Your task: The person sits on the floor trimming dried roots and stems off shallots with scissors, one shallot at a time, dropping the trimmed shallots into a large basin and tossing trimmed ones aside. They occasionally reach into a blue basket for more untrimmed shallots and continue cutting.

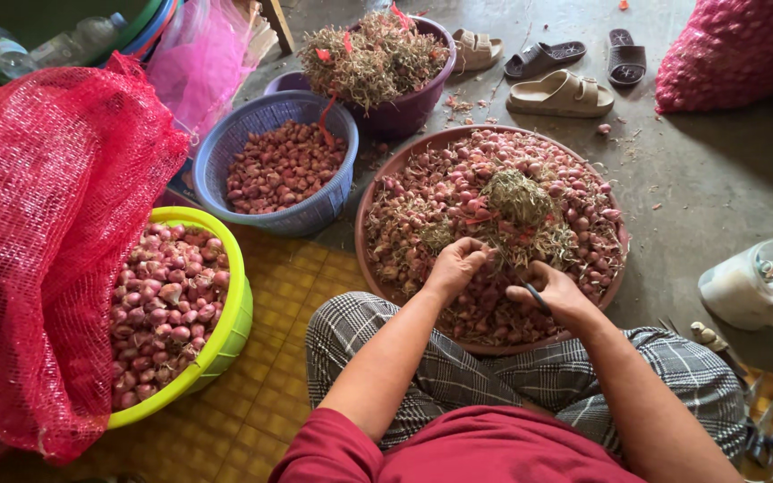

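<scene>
A: Where do I grip?
B: Left hand [454,266] fingers pinch a small, light, firm red shallot over the round brown tray [364,234]; right hand [558,293] fingers clamp a dark-handled knife [536,296]. Hold the bulb, not its papery, slippery skin.

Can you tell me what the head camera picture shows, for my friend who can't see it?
A seated person's left hand grips shallots in a big round tray heaped with them, while the right hand holds a thin dark tool. To the left stand a green basket and a blue basket of shallots and a red mesh sack; sandals lie beyond.
</scene>
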